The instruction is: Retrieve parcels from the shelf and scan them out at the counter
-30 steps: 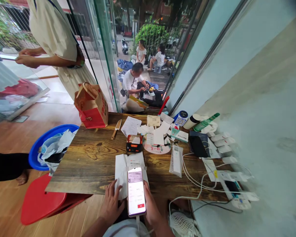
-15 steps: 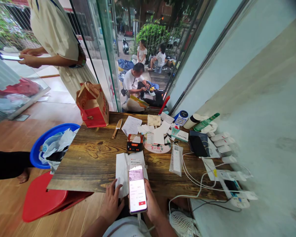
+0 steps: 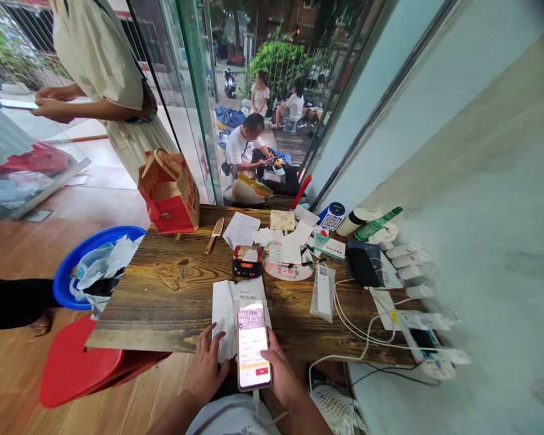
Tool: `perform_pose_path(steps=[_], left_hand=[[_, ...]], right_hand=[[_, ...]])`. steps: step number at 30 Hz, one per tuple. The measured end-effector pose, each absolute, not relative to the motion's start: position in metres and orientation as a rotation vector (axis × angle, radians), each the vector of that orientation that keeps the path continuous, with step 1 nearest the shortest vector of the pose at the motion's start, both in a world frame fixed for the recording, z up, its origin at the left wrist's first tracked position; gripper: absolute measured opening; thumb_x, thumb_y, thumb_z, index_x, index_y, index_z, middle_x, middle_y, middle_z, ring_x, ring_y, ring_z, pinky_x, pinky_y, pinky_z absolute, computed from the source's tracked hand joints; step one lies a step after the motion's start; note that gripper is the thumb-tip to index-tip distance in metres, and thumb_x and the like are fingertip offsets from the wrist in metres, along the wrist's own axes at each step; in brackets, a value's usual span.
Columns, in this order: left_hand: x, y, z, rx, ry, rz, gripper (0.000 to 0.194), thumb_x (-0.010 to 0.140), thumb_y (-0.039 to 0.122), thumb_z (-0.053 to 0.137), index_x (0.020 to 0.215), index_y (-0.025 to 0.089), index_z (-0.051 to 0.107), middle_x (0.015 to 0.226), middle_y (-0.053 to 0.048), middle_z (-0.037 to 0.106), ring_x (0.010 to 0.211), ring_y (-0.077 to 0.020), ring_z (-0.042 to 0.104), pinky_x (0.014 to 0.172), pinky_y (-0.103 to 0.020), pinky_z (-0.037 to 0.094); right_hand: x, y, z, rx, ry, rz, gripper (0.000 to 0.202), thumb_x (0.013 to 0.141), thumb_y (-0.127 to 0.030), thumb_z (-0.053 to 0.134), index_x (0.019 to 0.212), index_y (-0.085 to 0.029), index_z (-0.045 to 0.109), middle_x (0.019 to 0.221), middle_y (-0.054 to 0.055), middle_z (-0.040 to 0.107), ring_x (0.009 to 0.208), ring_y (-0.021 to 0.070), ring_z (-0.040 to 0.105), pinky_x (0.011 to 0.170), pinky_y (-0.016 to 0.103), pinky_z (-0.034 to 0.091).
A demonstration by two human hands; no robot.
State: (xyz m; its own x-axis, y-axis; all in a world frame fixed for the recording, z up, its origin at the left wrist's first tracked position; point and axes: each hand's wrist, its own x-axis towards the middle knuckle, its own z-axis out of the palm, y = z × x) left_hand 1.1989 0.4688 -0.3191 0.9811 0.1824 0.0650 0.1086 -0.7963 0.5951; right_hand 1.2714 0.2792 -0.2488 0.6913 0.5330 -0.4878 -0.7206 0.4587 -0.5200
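My right hand (image 3: 281,368) holds a lit phone (image 3: 252,353), its thumb over the right side of the screen. A white cable runs from the phone's bottom edge. My left hand (image 3: 206,365) has its fingers spread at the lower end of a white folded paper (image 3: 223,308), left of the phone. Beyond the phone lies a printed sheet with a barcode (image 3: 249,290), partly covered by it. A small black and orange device (image 3: 247,261) sits just past that sheet.
On the wooden table (image 3: 163,302) are a red paper bag (image 3: 174,205), a knife (image 3: 214,235), loose papers (image 3: 242,230), a plastic-wrapped item (image 3: 323,292) and white cables at right. A blue basin (image 3: 66,272) and red stool (image 3: 79,362) stand left. People are beyond the glass.
My right thumb has moved from the phone's edge onto the screen. A yellowish band now shows low on the display. My left hand has hardly moved.
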Motion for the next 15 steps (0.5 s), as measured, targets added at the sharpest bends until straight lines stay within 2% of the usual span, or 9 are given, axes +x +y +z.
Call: perform_pose_path(steps=[2, 4, 7, 9, 12, 15], left_hand=[[1.208, 0.465, -0.297, 2.301, 0.282, 0.112, 0.040, 0.077, 0.024, 0.052, 0.117, 0.020, 0.056, 0.135, -0.014, 0.046, 0.128, -0.0315, 0.040, 0.107, -0.057, 0.035], [1.219, 0.459, -0.273, 2.013, 0.366, -0.019, 0.038, 0.085, 0.038, 0.045, 0.116, 0.020, 0.058, 0.128, -0.013, 0.054, 0.122, -0.0291, 0.046, 0.105, -0.053, 0.037], [1.236, 0.444, -0.241, 1.560, 0.473, -0.220, 0.059, 0.085, 0.062, 0.036, 0.117, 0.018, 0.060, 0.124, -0.013, 0.061, 0.116, -0.0281, 0.053, 0.097, -0.045, 0.044], [1.245, 0.435, -0.228, 1.382, 0.531, -0.251, 0.072, 0.077, 0.073, 0.042, 0.118, 0.017, 0.060, 0.127, -0.014, 0.060, 0.117, -0.0293, 0.053, 0.094, -0.042, 0.045], [1.253, 0.425, -0.222, 1.288, 0.592, -0.237, 0.080, 0.067, 0.078, 0.053, 0.117, 0.016, 0.060, 0.129, -0.014, 0.060, 0.118, -0.0301, 0.053, 0.094, -0.039, 0.045], [1.255, 0.421, -0.225, 1.228, 0.624, -0.252, 0.078, 0.064, 0.077, 0.056, 0.114, 0.017, 0.062, 0.125, -0.013, 0.063, 0.118, -0.0306, 0.054, 0.092, -0.039, 0.046]], right_hand=[[1.272, 0.273, -0.239, -0.750, 0.212, 0.833, 0.082, 0.055, -0.014, 0.064, 0.133, -0.027, 0.039, 0.118, 0.005, 0.067, 0.102, 0.0274, 0.064, 0.094, 0.045, 0.044], [1.274, 0.268, -0.229, -0.768, 0.130, 0.866, 0.091, 0.051, -0.007, 0.059, 0.136, -0.028, 0.035, 0.124, 0.004, 0.063, 0.108, 0.0262, 0.061, 0.097, 0.044, 0.042], [1.275, 0.262, -0.222, -0.821, 0.059, 0.885, 0.094, 0.054, -0.005, 0.058, 0.139, -0.029, 0.028, 0.128, 0.005, 0.061, 0.116, 0.0258, 0.057, 0.099, 0.044, 0.041], [1.276, 0.259, -0.222, -0.843, 0.041, 0.875, 0.093, 0.057, -0.005, 0.058, 0.141, -0.029, 0.026, 0.131, 0.006, 0.058, 0.119, 0.0256, 0.055, 0.099, 0.044, 0.040], [1.276, 0.256, -0.224, -0.862, 0.021, 0.847, 0.094, 0.057, -0.006, 0.059, 0.141, -0.029, 0.025, 0.136, 0.006, 0.054, 0.121, 0.0250, 0.053, 0.101, 0.043, 0.038], [1.277, 0.253, -0.226, -0.832, 0.020, 0.839, 0.095, 0.058, -0.009, 0.063, 0.142, -0.030, 0.025, 0.136, 0.006, 0.054, 0.120, 0.0253, 0.054, 0.102, 0.043, 0.038]])
